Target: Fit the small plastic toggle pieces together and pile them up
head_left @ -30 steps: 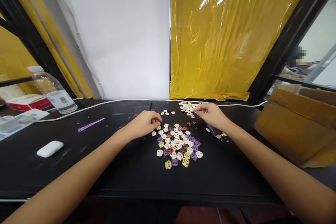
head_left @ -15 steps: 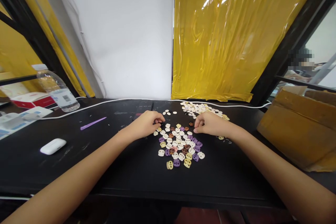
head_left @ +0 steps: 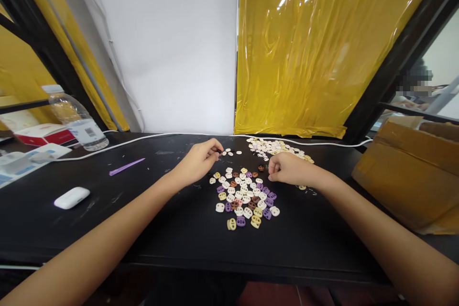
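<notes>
Left hand now farther forward

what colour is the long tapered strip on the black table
The strip is purple; see the head view.

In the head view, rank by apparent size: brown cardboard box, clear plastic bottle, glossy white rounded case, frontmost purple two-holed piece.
1. Brown cardboard box
2. Clear plastic bottle
3. Glossy white rounded case
4. Frontmost purple two-holed piece
</notes>
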Demonstrator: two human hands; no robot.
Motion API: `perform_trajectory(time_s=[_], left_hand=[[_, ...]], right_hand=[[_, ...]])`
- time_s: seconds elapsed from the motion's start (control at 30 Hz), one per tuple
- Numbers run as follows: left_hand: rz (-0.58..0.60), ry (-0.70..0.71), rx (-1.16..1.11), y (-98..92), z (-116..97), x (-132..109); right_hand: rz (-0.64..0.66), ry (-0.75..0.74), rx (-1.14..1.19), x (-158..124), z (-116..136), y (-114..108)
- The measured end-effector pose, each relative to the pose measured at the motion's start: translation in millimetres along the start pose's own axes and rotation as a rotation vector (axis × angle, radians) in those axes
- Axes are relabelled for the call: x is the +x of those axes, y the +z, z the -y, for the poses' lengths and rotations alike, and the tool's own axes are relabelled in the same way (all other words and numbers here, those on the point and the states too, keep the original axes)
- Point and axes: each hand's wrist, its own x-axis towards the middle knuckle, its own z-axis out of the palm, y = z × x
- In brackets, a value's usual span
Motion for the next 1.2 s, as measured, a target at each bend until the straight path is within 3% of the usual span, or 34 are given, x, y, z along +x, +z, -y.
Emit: perform_trajectory(time_s=[0.1, 0.27, 0.43, 0.63, 0.77, 1.0, 1.2], left_hand=[[-0.034, -0.054, -0.066, -1.3, -3, 0], [-0.065, -0.061, -0.043, -1.5, -2, -2], [-0.060, -0.012, -0.041, 2.0, 0, -1], [0.092, -0.122, -0.429, 13.0, -3, 0], [0.148, -0.196, -0.617, 20.8, -8, -2], [0.147, -0.242, -0.703, 23.7, -9, -1], [0.016, -0.247, -0.709, 14.0, -11, 3]], right_hand=[[-0.072, -0.041, 0.019, 0, 6, 0], [-0.429, -0.070, 0.148, 0, 17, -7], [-0.605, -0.171, 0.321, 1, 18, -9], [-0.746, -0.302, 0.399, 0, 21, -3], [-0.810, -0.342, 0.446, 2, 20, -2], [-0.805, -0.318, 0.506, 9, 12, 0], [-0.814, -0.301, 0.533, 11, 12, -1]])
